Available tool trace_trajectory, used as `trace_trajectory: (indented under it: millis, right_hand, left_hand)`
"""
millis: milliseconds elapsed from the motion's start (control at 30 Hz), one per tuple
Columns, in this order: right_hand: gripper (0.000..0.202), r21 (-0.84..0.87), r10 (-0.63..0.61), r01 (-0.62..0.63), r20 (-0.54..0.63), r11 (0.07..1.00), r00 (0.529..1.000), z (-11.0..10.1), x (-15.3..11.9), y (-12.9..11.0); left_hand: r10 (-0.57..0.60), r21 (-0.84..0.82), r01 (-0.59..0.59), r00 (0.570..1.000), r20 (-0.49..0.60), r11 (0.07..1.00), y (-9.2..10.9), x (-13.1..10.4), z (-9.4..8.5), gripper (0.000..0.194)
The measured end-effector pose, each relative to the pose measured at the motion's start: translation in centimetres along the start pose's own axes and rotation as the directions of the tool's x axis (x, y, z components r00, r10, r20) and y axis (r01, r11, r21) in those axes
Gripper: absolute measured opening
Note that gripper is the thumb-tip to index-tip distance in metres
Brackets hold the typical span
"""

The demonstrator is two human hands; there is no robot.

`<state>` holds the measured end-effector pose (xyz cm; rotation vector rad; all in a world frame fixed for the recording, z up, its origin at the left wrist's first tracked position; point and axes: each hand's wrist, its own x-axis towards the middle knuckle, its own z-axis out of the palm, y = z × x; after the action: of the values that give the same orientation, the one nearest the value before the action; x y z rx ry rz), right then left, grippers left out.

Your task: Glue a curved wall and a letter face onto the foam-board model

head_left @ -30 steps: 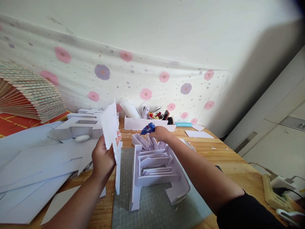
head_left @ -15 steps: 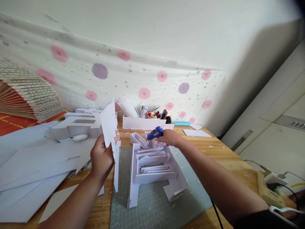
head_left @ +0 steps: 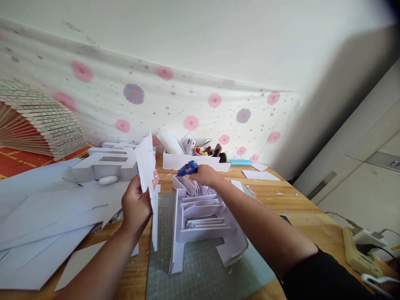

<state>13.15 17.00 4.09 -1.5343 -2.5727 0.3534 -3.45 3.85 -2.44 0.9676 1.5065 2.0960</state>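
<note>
My left hand (head_left: 136, 205) is closed around a white foam board panel (head_left: 145, 165), which stands upright with cut-out edges. In my right hand (head_left: 203, 175) is a blue hot glue gun (head_left: 187, 168), its nozzle pointing left and down over the far end of a white board model (head_left: 203, 234). Thin upright walls divide that model into compartments, and it lies on a green cutting mat (head_left: 200, 279). Several loose board strips (head_left: 200, 189) crowd beyond the model, under the glue gun. My right forearm hides part of the model's right side.
White boards (head_left: 46, 216) are piled on the left, with another white model (head_left: 108, 164) behind them. A white tool box (head_left: 175, 161) stands against the wall. A folding fan (head_left: 40, 121) is at far left, a power strip (head_left: 359, 252) at right. Board scraps (head_left: 261, 175) lie at back right.
My right hand has moved left with the glue gun, bringing it nearer the panel. My left hand still holds the panel in nearly the same place; the view has shifted slightly.
</note>
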Motion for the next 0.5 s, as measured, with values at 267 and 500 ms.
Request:
trace_trajectory:
  millis: [267, 500]
  right_hand:
    - [0.042, -0.052, -0.012, 0.012, 0.004, 0.999, 1.000, 1.2, 2.1, -0.7]
    - [0.037, -0.067, -0.018, 0.019, 0.017, 0.998, 1.000, 1.1, 1.6, -0.5]
  left_hand:
    - [0.017, -0.104, -0.015, 1.000, 0.015, 0.994, 1.1, -0.4, 0.2, 0.052]
    - [0.008, -0.153, -0.004, 1.000, 0.029, 0.988, 0.5, -0.2, 0.1, 0.052]
